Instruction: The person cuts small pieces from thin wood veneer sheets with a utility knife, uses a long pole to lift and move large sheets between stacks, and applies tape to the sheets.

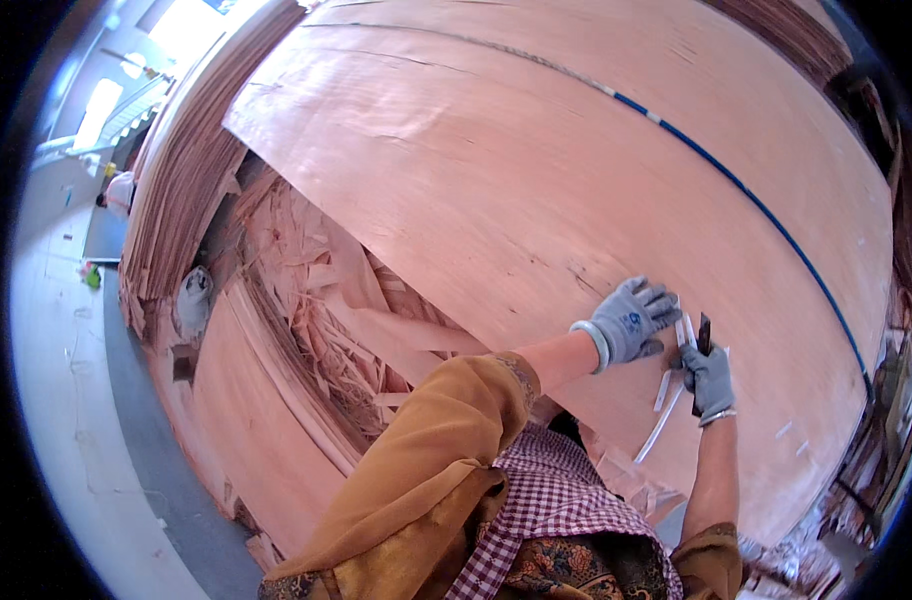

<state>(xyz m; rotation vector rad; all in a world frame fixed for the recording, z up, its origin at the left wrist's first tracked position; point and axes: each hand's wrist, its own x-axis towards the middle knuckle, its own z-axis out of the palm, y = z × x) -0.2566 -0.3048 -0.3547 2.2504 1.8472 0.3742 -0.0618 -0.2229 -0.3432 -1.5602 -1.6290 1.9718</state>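
Both hands wear grey gloves and work over a large sheet of pinkish wood veneer (496,190). My left hand (631,320) lies flat on the sheet with its fingers stretched out. To its right, my right hand (712,384) is closed round a dark, slim tool that looks like a utility knife (705,335); its upper end sticks out above the fingers. Narrow white strips (662,392) lie on the veneer beside the right hand, and one long pale strip (659,432) runs toward my body. The palm side of the right hand is hidden.
A blue and white cord or rod (746,190) curves across the sheet. Left of it, torn veneer scraps (326,290) fill a gap beside a lower veneer stack (266,390). A tall veneer stack (191,165) stands at the far left, near a plastic bag (194,302).
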